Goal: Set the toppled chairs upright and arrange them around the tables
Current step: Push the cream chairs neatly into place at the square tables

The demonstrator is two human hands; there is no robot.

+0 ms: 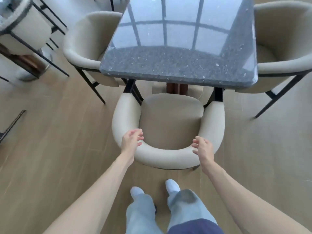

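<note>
A beige upholstered chair (170,115) with a curved backrest stands upright in front of me, its front tucked under the near edge of a dark speckled stone table (177,65). My left hand (131,140) hovers at the left part of the backrest with fingers loosely spread, touching or just off the padding. Over the right part of the backrest is my right hand (203,147), fingers relaxed and gripping nothing. Two more beige chairs stand upright at the table's left side (84,48) and right side (283,48).
A toppled beige chair (28,31) with black metal legs lies at the upper left. Another black frame piece (13,124) shows at the left edge. The floor is pale wood planks. My feet in white socks (172,186) stand just behind the chair.
</note>
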